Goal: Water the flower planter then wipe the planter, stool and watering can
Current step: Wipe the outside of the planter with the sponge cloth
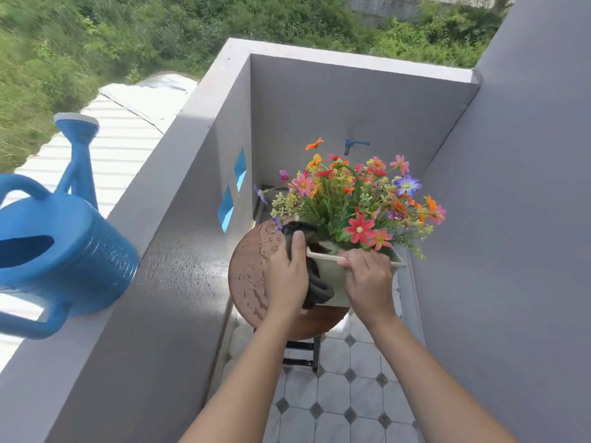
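Sunlit balcony enclosed by grey walls (351,100). Floor of pale octagonal tiles (335,398). Green vegetation (96,36) beyond the parapet (179,174).

left hand (285,276) presses a dark cloth (315,282) against the planter (332,276) while right hand (367,278) grips its rim.

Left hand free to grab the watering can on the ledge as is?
Probably not yet. The left hand is pressing a dark cloth on the planter. Otherwise the path to the can on the ledge looks open.
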A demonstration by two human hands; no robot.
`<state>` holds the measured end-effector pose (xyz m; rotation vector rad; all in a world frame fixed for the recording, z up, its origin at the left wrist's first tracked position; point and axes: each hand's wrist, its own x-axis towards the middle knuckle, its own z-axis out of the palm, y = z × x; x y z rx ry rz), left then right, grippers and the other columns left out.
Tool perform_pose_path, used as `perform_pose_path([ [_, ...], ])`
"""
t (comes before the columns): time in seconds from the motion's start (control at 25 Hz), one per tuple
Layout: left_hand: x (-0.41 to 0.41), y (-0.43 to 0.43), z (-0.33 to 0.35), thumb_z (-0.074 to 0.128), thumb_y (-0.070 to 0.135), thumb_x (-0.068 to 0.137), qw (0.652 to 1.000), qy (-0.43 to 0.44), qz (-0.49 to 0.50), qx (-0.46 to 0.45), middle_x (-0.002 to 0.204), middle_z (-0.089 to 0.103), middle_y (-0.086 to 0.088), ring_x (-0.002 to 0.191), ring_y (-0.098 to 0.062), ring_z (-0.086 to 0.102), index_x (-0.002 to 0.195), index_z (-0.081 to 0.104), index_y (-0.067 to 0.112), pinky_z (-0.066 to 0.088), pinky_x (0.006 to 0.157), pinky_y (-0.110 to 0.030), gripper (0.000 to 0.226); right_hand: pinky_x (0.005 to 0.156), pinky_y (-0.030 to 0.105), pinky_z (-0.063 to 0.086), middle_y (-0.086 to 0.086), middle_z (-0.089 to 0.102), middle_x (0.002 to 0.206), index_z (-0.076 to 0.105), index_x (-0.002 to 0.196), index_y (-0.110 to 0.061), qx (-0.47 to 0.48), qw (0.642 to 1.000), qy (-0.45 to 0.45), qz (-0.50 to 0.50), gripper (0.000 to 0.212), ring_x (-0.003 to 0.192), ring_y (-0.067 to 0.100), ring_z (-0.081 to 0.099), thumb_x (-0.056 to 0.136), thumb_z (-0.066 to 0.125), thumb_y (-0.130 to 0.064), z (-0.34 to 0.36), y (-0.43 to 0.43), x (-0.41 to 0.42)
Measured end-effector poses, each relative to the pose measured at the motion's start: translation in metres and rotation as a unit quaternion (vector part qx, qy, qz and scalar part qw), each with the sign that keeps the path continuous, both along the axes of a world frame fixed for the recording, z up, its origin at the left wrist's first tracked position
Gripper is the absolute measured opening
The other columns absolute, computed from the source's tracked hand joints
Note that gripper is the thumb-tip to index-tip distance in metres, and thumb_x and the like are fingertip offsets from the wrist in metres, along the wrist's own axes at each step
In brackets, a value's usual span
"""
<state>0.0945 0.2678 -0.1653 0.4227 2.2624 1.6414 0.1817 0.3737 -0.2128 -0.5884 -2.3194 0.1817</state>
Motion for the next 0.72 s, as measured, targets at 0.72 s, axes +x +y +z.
perform_pose_path([
  [0.72, 0.006, 0.007, -0.023, 0.05, 0.029, 0.094, 0.992, 0.047, -0.083, 0.081, 0.053, 0.051, 0.014, 0.052, 0.004, 0.046, 0.065, 0.05, 0.032, 0.032, 0.051, -0.011, 0.029, 0.066, 0.027, 0.031, 0.008, 0.064, 0.066, 0.062, 0.073, -0.004, -0.069, 0.996, 0.055, 0.011, 0.029, 0.07, 0.014, 0.044, 0.09, 0.042, -0.016, 0.006, 0.031, 0.011],
])
